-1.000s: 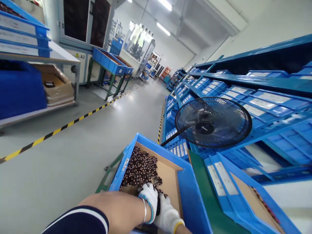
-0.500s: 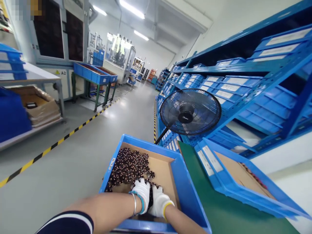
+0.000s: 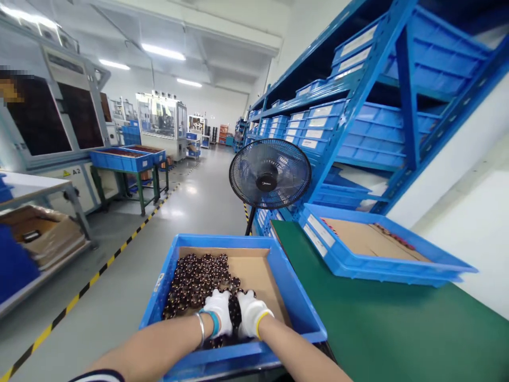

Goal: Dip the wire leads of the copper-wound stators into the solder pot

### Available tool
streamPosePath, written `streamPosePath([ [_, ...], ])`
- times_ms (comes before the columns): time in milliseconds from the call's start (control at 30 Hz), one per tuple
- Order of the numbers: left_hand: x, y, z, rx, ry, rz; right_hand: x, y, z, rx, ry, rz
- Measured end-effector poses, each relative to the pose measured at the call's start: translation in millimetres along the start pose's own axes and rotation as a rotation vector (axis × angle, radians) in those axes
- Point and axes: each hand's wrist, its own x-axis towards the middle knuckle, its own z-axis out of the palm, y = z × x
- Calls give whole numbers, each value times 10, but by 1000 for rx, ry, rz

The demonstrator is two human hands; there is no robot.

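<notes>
- Dark round parts (image 3: pixel 199 278) cover much of the blue bin's (image 3: pixel 226 242) left side; cardboard (image 3: pixel 252 268) shows at right (the layer looks partly filled).
- Left hand (image 3: pixel 220 309) and right hand (image 3: pixel 249 313), gloved, curve around more parts; I cannot tell whether either pinches any.

Bare cardboard (image 3: pixel 252 270) right of dark parts (image 3: pixel 199 278); raised bin walls (image 3: pixel 298 289) enclose both.

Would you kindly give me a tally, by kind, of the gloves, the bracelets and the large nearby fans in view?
Left glove and right glove: 2
Silver bracelet: 1
Black fan: 1
Total: 4
</notes>
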Motion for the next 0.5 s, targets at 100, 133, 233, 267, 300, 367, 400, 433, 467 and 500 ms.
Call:
streamPosePath([
  [100, -98, 48, -114, -12, 51, -15, -128, -2, -169, 49, -27, 92],
  [133, -125, 73, -161, -8, 76, -16, -168, 3, -233, 66, -19, 129],
  [233, -179, 183, -342, 17, 150, 0, -269, 63, -439, 100, 42, 198],
  [267, -187, 237, -416, 29, 176, 9, -300, 103, -507, 115, 70, 209],
  [300, -192, 303, -493, 42, 204, 23, -335, 154, -574, 130, 100, 218],
  [367, -194, 481, -646, 69, 257, 71, -432, 292, -695, 157, 164, 245],
  [400, -194, 597, -713, 81, 281, 105, -503, 378, -747, 168, 199, 269],
  [433, -196, 733, -767, 92, 300, 144, -592, 474, -791, 177, 237, 302],
  [467, -198, 889, -804, 103, 314, 189, -701, 580, -824, 186, 277, 337],
  [500, -202, 1067, -822, 113, 322, 239, -830, 698, -844, 194, 317, 375],
])
